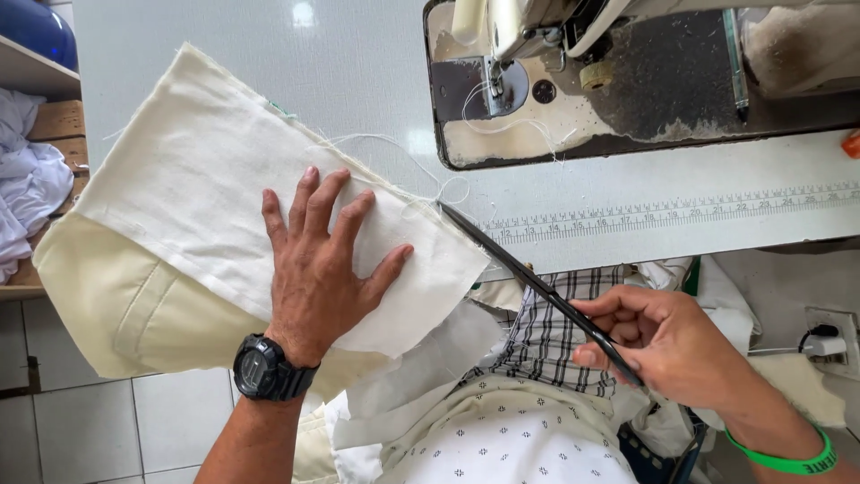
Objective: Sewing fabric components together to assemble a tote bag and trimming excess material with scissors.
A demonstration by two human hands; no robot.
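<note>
My left hand (313, 260) lies flat, fingers spread, on a cream cloth piece (206, 170) spread over the white table. A black watch sits on that wrist. My right hand (667, 341) grips black scissors (528, 278), whose tips reach the cloth's right corner where loose white threads (430, 184) trail toward the sewing machine. A green band circles the right wrist.
A sewing machine (627, 81) stands on the table (358, 63) at the top right, with a ruler strip (681, 213) along the table edge. More cream fabric hangs below (125, 305). White cloths (27, 188) lie on a shelf at left. A wall socket (829, 336) is at right.
</note>
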